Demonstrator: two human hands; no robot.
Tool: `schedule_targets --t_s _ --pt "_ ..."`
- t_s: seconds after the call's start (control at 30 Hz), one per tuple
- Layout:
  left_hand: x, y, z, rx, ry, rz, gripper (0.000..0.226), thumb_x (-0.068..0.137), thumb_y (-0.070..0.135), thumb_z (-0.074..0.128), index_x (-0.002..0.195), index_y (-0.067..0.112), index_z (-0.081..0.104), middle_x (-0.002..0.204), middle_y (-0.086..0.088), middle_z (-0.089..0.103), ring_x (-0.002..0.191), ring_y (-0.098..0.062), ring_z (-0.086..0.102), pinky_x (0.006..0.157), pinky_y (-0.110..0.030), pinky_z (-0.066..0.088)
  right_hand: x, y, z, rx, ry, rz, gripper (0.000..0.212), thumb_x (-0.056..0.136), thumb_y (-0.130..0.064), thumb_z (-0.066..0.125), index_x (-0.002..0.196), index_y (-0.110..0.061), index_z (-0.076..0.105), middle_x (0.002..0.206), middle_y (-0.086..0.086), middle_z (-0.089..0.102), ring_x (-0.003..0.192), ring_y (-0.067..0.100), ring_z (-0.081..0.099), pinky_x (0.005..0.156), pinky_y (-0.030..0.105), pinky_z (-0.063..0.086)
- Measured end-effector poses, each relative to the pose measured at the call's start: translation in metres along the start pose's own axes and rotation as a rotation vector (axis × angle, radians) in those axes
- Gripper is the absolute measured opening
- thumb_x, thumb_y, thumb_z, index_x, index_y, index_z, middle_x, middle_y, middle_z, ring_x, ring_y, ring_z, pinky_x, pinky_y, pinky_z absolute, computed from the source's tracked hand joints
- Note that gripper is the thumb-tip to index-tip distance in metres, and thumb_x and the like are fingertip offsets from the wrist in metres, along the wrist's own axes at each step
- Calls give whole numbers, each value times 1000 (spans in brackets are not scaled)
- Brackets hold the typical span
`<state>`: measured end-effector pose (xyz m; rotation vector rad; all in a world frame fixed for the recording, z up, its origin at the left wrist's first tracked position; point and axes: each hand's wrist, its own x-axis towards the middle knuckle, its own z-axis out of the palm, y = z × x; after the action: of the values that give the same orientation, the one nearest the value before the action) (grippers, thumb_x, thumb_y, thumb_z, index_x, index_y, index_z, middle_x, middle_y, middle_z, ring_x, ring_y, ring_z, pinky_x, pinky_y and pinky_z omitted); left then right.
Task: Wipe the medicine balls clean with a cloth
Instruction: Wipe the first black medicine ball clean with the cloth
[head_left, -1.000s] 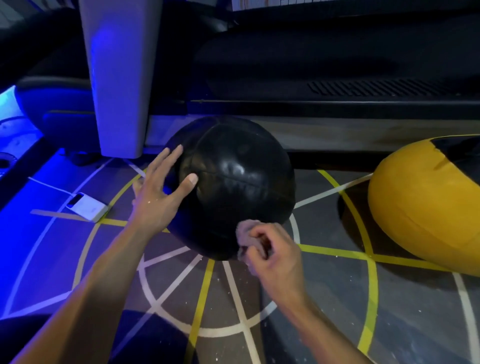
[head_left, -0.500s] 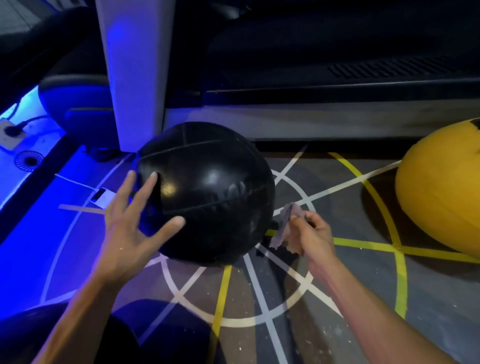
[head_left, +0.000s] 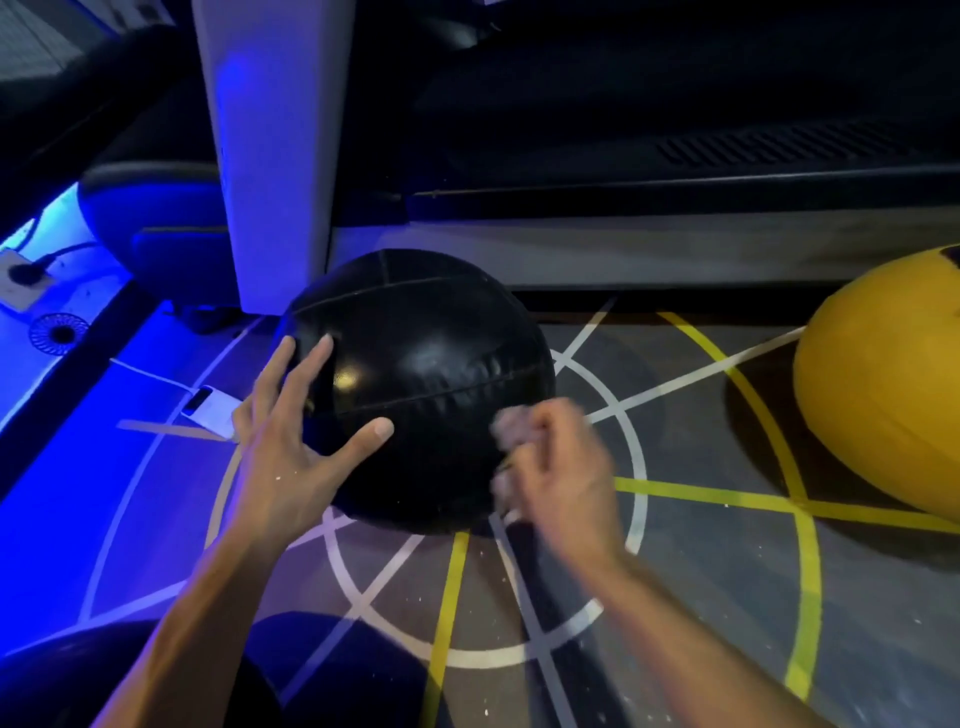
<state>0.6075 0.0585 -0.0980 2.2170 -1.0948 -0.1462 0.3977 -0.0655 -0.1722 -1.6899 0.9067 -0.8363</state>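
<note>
Here, in the centre of the frame, I see the glossy black stitched leather medicine ball (head_left: 415, 389) sitting on the grey floor (head_left: 701, 597), over a painted pattern of white and yellow lines and circles. My left hand (head_left: 291, 447) lies flat on the ball's lower left side, fingers spread wide and the thumb reaching across the front panel; it grips nothing, only presses against the surface. My right hand (head_left: 561, 467), blurred with motion, is curled closed around a small pale crumpled cloth (head_left: 511, 426), which is pressed to the ball's lower right side. At the right edge of the frame a large yellow rounded medicine ball (head_left: 883, 415) rests on the floor, well apart from the black one. Just behind the black ball, in the upper left, a pale upright post (head_left: 265, 156) rises out of the frame, washed in blue light. Left of my left hand a white phone-like device (head_left: 213, 410) lies flat on the floor with a thin white cable running away from it.
</note>
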Motion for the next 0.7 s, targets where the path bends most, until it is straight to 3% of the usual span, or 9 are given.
schedule_targets --t_s 0.07,0.13,0.2,0.27,0.37,0.43,0.5,0.57,0.7 --pt "-8 -2 1 -4 21 7 97 65 81 62 153 54 32 167 19 14 151 -23 15 111 -38 16 24 18 -15 30 233 330 23 97 -5 53 85 -24 51 85 -6 68 70 13 68 63 44 53" --pt "-14 -2 5 -21 30 32 95 65 80 64 151 55 33 167 18 15 151 -25 15 112 -38 15 36 14 -9 28 351 427 16 90 -5 54 85 -20 50 81 -9 66 79 24 67 70 39 51" --pt "-19 -5 7 -37 42 33 93 64 78 66 149 57 32 167 17 16 152 -21 14 113 -36 14 25 -12 12 114 302 341 11 91 -14 53 88 -24 50 75 -2 63 69 35 62 60 47 52" --pt "-24 -12 3 -66 53 5 94 63 77 67 149 58 32 166 18 16 149 -12 14 113 -36 14 1 -36 24 184 159 132 10 94 -17 54 90 -27 52 76 -4 61 64 31 59 53 48 51" --pt "-33 -30 -3 -84 58 -6 94 62 74 68 147 60 32 166 16 18 149 -13 18 119 -42 19 -17 -42 18 64 -38 -95 11 96 -15 61 97 -25 57 81 -11 58 65 11 56 53 23 44" --pt "-40 -42 -5 -95 81 12 91 63 71 70 144 64 30 165 14 21 150 -16 21 119 -60 28 -5 -24 9 26 -13 -10 10 95 -15 63 94 -23 58 78 -8 63 62 7 58 51 19 42" --pt "-46 -50 -6 -97 83 20 91 64 70 71 144 66 29 162 19 21 152 -18 21 114 -68 32 15 6 1 15 56 259 10 98 -20 61 89 -22 57 74 -4 65 64 11 60 57 29 47" --pt "-52 -58 -9 -129 83 14 92 62 77 72 143 66 30 160 29 19 154 -15 21 114 -66 34 25 24 -2 19 4 473 18 101 -29 59 85 -20 55 72 -3 64 68 18 60 61 36 48" --pt "-55 -79 -23 -275 51 -59 91 53 91 71 136 71 36 157 37 20 152 -4 24 116 -54 34 14 26 5 162 -94 514 11 96 -6 57 86 -9 54 57 2 58 51 19 56 49 29 45"
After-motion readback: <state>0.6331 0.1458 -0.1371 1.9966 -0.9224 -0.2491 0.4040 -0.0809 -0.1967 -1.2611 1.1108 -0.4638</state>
